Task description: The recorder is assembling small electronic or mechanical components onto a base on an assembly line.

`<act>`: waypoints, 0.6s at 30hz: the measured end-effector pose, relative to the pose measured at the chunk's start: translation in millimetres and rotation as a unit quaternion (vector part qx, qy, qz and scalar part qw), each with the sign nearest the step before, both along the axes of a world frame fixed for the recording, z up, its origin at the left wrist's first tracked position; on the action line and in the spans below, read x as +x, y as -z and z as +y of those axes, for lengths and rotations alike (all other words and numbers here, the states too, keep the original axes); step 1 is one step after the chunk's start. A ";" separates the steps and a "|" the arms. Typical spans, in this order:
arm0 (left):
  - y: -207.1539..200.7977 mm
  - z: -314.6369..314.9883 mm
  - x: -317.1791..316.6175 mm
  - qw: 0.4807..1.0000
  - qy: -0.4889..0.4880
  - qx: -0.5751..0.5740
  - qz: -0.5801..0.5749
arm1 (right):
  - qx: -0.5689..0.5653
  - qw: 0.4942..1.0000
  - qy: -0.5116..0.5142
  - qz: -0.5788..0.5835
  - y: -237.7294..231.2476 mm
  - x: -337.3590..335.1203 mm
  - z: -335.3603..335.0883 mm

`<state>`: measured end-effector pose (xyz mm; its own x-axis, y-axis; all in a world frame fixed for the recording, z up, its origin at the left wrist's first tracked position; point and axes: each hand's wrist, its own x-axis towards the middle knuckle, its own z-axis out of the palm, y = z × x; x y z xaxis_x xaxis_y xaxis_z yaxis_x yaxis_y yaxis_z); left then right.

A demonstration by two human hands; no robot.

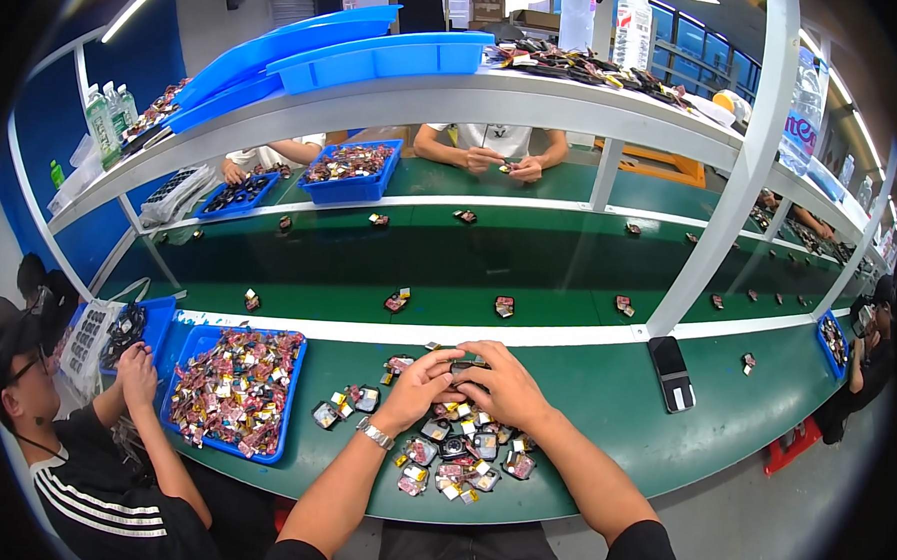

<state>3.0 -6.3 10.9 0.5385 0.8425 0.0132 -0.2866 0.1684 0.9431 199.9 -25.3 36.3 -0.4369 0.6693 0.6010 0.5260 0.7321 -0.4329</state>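
Above a pile of small electronic units [453, 447] on the green bench, my two hands meet. My left hand [417, 391], with a metal watch on its wrist, has its fingers curled inward. My right hand [504, 386] closes in from the other side, fingertips touching the left ones. Between them sits a small dark piece [468, 365], mostly covered by the fingers; its exact kind cannot be made out. The piled units have dark or clear casings, white-and-yellow blocks and reddish parts. A few more units [347, 406] lie just left of my left wrist.
A blue tray [296, 398] heaped with reddish parts stands left, beside a seated co-worker [91, 445]. A black rectangular device [672, 375] lies right. Beyond the white rail runs a green conveyor [559, 260] with spaced units. A white upright [733, 182] and overhead shelf [536, 99] frame the bench.
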 end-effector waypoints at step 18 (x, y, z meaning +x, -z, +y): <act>5.9 0.1 -3.1 0.997 0.042 -0.020 -0.062 | -0.045 0.996 0.036 0.065 5.2 -6.8 -7.0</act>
<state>-0.1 -6.2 5.0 0.6035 0.7956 0.0521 -0.3843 0.2330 0.8933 193.1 -32.3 31.1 -0.3082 0.7494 0.5860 0.5101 0.6501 -0.5632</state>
